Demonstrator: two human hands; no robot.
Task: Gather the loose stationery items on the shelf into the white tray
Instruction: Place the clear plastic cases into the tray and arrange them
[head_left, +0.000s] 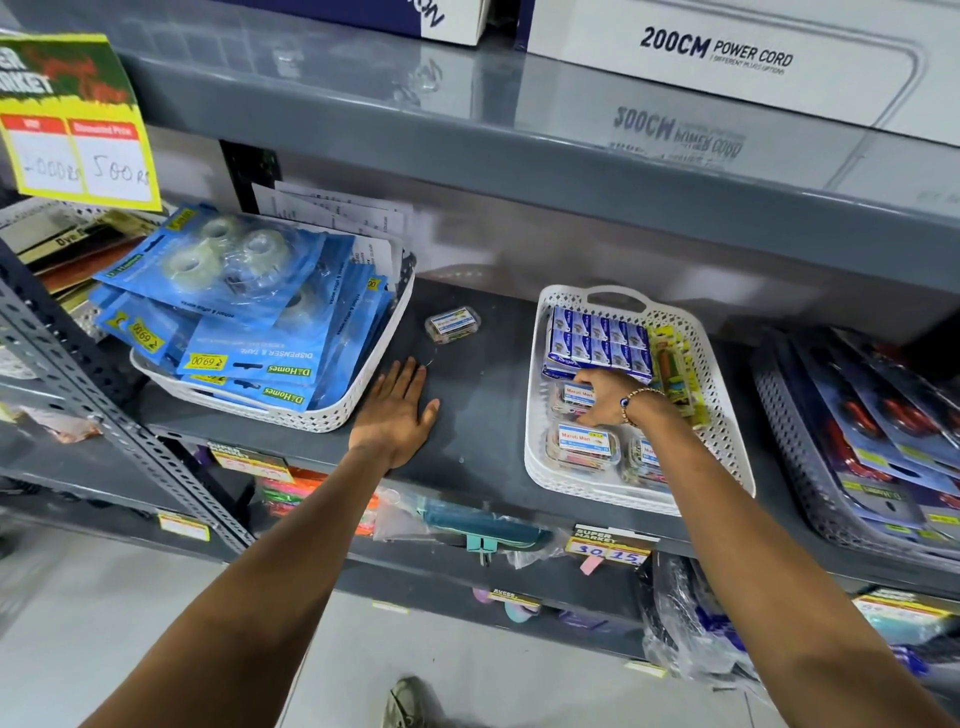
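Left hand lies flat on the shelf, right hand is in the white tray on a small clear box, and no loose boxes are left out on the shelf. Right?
Not quite. One small clear box lies loose on the shelf, between the two white baskets, as the head view shows. The rest holds: the left hand lies flat on the shelf and the right hand is in the white tray on a box.

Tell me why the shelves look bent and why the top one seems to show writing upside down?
Head view: the wide-angle lens bows straight edges, so the shelf curves. The glossy upper shelf mirrors the power cord box, hence the flipped lettering. Light is even; both the left hand and the right hand look sharp, while the small loose box is slightly soft and the corners smear.
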